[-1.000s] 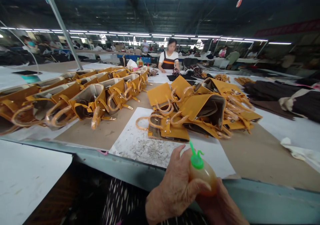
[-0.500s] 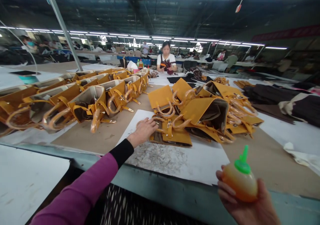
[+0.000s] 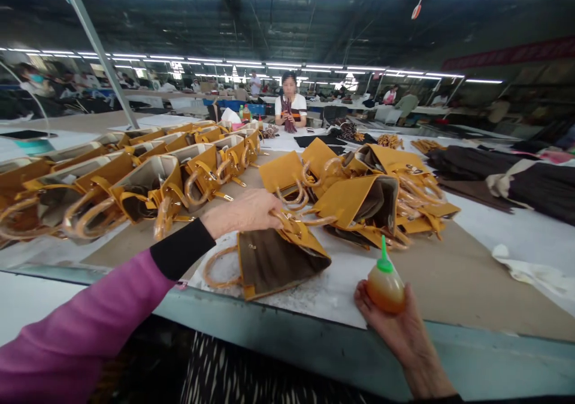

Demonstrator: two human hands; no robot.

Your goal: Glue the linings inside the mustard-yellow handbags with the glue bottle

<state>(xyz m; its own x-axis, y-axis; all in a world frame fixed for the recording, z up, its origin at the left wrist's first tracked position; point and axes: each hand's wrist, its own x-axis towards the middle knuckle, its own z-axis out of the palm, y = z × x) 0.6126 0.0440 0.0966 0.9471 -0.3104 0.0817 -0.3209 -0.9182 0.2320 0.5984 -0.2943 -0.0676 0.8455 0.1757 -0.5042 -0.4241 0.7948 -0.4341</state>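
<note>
My left hand [image 3: 251,211] is closed on the upper edge of a yellow handbag [image 3: 283,263], near its strap and clasp. The bag is tilted, its brown lining faces me, and one wrapped handle lies out to the left on the white paper [image 3: 341,299]. My left fingertips are partly hidden behind the bag's edge. Cupped in my right hand [image 3: 395,320], over the table's front edge, is a round squeeze bottle [image 3: 385,287] with a green nozzle and amber liquid. Its nozzle points up, apart from the bag.
Rows of standing yellow handbags [image 3: 148,182] fill the left. A heap of yellow bags [image 3: 359,197] lies behind the held one. Dark cloth bundles [image 3: 494,176] and a white rag [image 3: 530,269] are at right. A co-worker [image 3: 291,107] sits across the table.
My left hand has taken hold of the flat-lying bag and raised it on edge, toward me. My right hand has brought the bottle leftward and up, closer to the bag.
</note>
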